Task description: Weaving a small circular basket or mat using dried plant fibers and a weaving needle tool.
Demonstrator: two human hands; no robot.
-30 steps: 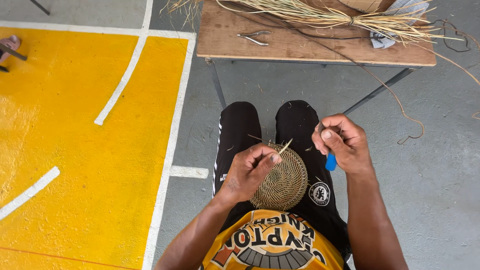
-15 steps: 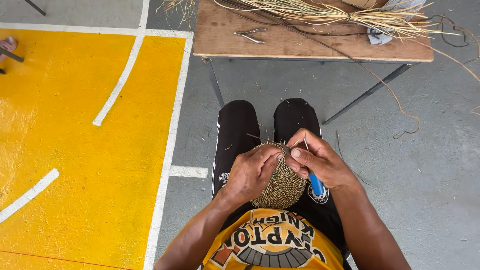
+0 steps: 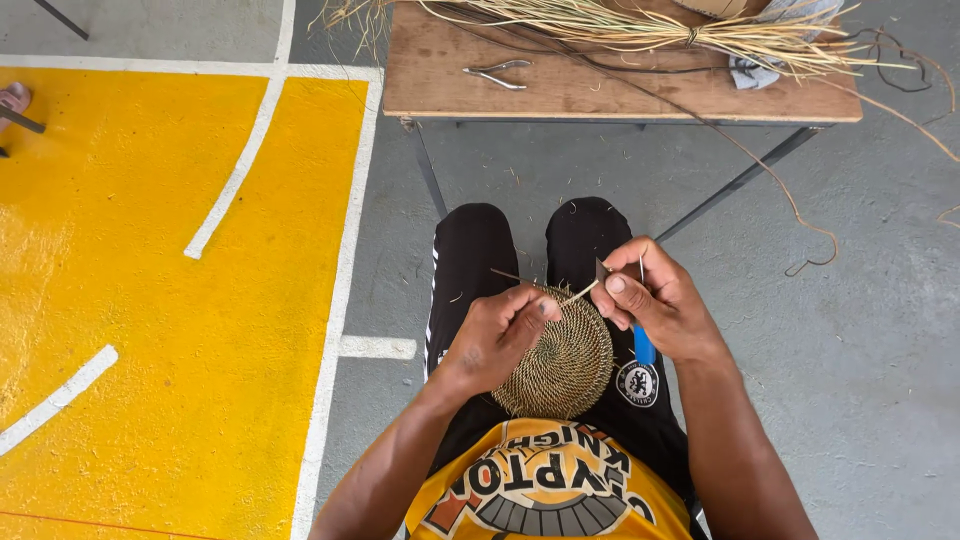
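Observation:
A round woven straw disc rests on my lap, over my black trousers. My left hand grips its left rim, with the thumb on top. My right hand sits at the disc's upper right edge. It pinches a thin pale straw strand that leads to the rim, and it also holds a blue-handled tool whose handle points down below the palm.
A wooden table stands just ahead of my knees, with a bundle of dried straw, metal pliers and dark cords on it. Loose strands trail off its right side. Yellow painted floor with white lines lies to the left.
My right hand came down from the right onto the disc's edge, then drew back up a little with the strand. My left hand has stayed on the disc.

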